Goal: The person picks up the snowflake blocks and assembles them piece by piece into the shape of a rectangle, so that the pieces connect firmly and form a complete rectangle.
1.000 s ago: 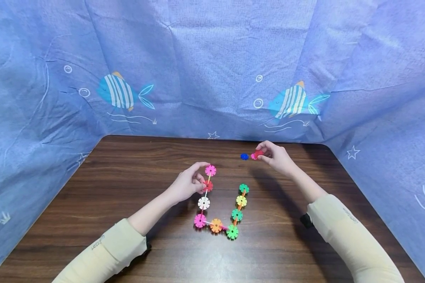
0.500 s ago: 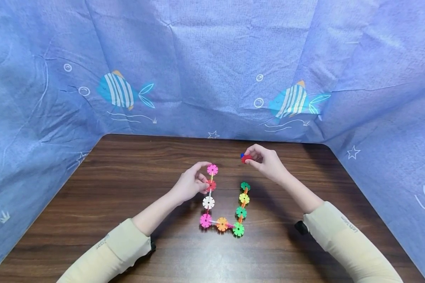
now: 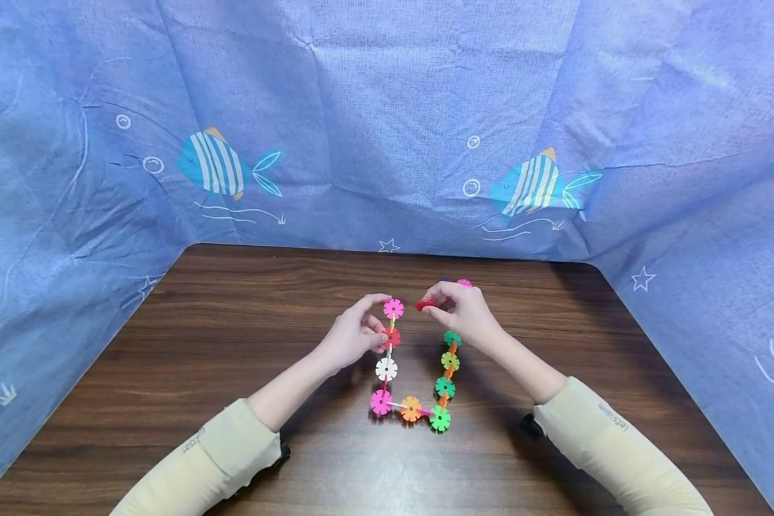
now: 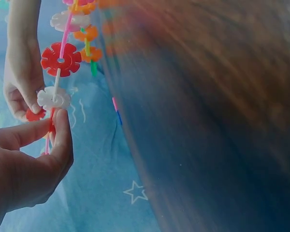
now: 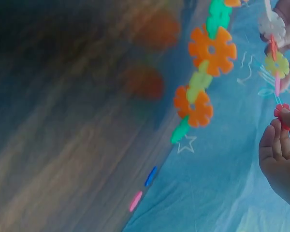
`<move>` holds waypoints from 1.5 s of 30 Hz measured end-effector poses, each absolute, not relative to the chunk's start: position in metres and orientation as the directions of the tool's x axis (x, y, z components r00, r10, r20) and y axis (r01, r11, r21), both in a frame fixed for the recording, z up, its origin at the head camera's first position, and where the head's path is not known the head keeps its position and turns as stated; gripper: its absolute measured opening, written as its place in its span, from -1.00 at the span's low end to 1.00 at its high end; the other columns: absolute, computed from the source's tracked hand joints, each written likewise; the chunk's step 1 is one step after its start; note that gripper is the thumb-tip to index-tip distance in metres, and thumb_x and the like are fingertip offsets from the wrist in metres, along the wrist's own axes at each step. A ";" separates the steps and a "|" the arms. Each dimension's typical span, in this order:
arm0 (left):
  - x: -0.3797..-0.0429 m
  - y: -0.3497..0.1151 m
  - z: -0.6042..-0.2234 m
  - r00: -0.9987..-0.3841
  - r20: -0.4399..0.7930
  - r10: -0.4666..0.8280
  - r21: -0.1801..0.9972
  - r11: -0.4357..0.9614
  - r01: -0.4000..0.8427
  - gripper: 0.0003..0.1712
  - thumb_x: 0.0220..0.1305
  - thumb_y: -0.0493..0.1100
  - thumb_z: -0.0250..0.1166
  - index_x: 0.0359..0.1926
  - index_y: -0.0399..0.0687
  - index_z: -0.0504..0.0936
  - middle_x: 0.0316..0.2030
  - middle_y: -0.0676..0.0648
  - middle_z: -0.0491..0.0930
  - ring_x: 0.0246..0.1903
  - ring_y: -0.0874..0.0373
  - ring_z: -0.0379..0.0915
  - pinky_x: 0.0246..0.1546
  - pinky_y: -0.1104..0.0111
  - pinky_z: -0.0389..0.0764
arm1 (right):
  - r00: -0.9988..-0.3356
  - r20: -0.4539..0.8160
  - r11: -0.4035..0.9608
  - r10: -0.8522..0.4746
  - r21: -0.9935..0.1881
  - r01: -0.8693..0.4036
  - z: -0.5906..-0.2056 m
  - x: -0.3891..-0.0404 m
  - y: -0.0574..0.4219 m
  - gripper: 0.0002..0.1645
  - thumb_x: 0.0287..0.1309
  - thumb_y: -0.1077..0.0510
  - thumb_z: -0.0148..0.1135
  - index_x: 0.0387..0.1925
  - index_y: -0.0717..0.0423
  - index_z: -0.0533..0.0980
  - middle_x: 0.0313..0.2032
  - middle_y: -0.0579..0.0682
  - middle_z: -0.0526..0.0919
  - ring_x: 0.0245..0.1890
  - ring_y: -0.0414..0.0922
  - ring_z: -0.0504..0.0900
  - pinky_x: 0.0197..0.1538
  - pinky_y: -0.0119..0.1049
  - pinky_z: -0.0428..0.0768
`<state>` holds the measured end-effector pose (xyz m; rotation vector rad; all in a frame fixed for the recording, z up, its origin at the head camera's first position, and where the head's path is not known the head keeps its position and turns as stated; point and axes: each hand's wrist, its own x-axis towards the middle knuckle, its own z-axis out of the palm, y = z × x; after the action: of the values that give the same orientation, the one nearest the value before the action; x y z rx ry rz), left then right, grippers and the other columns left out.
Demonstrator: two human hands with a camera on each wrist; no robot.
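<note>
A chain of notched plastic snowflake discs forms a U, raised at its left side. My left hand [image 3: 353, 334] pinches a red disc [image 3: 392, 337] on the left arm of the U, its index finger reaching the pink disc [image 3: 393, 309] at that arm's far end. Lower down come a white disc [image 3: 386, 369] and an orange disc [image 3: 411, 409]. Between thumb and fingers, my right hand [image 3: 462, 309] holds a single red disc [image 5: 282, 110], close to the pink end disc but apart from it. A green disc [image 3: 452, 337] tops the right arm, beneath my right hand.
Beyond my right hand, a loose pink disc [image 3: 464, 282] and a partly hidden blue disc [image 3: 445, 280] lie on the brown wooden table [image 3: 245, 301]. A blue fish-print cloth [image 3: 387, 129] hangs behind and at both sides.
My right hand has carried the red disc leftward, past the loose pink and blue discs, to near the chain's pink end. My left hand and the chain have shifted slightly right.
</note>
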<state>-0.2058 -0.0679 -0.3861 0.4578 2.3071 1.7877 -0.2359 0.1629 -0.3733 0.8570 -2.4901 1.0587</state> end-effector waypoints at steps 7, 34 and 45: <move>-0.205 -0.068 -0.386 -0.929 0.040 0.367 0.967 0.219 0.128 -0.26 0.09 -0.54 0.23 0.29 -0.06 0.30 -0.47 -0.21 0.54 -0.53 0.01 0.59 -0.35 0.05 0.65 | -0.773 0.483 0.541 -0.411 -0.553 -0.633 -0.382 -0.235 0.154 -0.86 -0.04 0.30 0.41 -0.40 0.10 0.60 -0.51 -0.10 0.65 -0.54 -0.27 0.55 -0.45 -0.40 0.57; -0.209 -0.065 -0.377 -0.950 0.129 0.285 0.975 0.139 0.174 -0.64 0.20 -0.37 0.26 0.05 -0.28 0.58 -0.34 -0.26 0.66 -0.45 0.14 0.62 -0.37 0.20 0.67 | -0.644 0.597 0.497 -0.478 -0.420 -0.759 -0.384 -0.230 0.145 -0.87 -0.09 0.37 0.40 -0.46 0.13 0.62 -0.52 -0.07 0.65 -0.54 -0.28 0.55 -0.48 -0.33 0.59; -0.212 -0.060 -0.377 -0.969 0.180 0.169 0.974 0.107 0.200 -0.75 0.08 -0.39 0.36 -0.16 -0.35 0.68 -0.40 -0.35 0.67 -0.46 -0.10 0.66 -0.42 0.21 0.66 | -0.578 0.653 0.437 -0.490 -0.389 -0.811 -0.383 -0.228 0.143 -0.81 -0.21 0.48 0.41 -0.50 0.22 0.61 -0.52 -0.01 0.66 -0.50 -0.20 0.64 -0.40 -0.51 0.60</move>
<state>-0.2119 -0.0604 -0.3773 0.3923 2.3539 2.0784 -0.2278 0.1426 -0.3825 1.0969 -2.2470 0.9633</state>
